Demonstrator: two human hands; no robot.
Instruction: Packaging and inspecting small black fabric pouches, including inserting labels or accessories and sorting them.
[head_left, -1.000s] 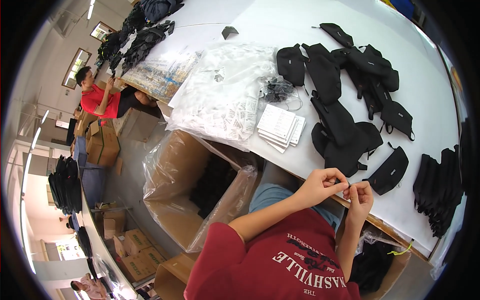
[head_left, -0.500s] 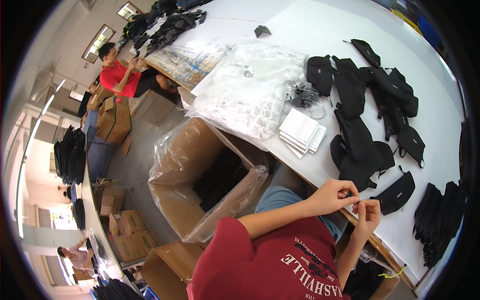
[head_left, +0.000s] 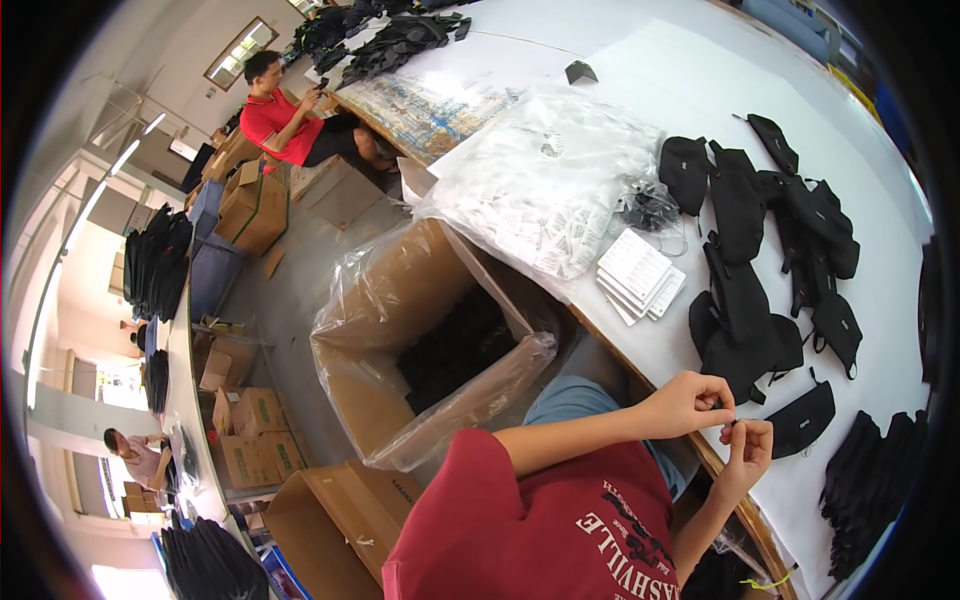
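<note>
Over the front edge of the white table [head_left: 620, 150], my left hand [head_left: 688, 405] is closed, its thumb and fingertips pinched together. Close beside it, my right hand [head_left: 748, 452] pinches in the same way. A tiny dark bit shows between the fingertips, too small to name. Just beyond my right hand lies a black pouch [head_left: 802, 422] with a small light mark. More black fabric bags [head_left: 740, 330] with straps lie loosely heaped farther along the table. A stack of white printed cards [head_left: 640, 275] sits left of them.
A large clear plastic bag of white tags [head_left: 545, 180] lies on the table. An open carton [head_left: 350, 370] lined with clear plastic holds dark items. Black pieces [head_left: 870, 490] are stacked at right. A person in red [head_left: 285, 125] sits at the far left; another [head_left: 145, 460] is farther off.
The view has shifted, so the scene sits farther right and lower. Both hands stay pinched close together, with slight finger movement.
</note>
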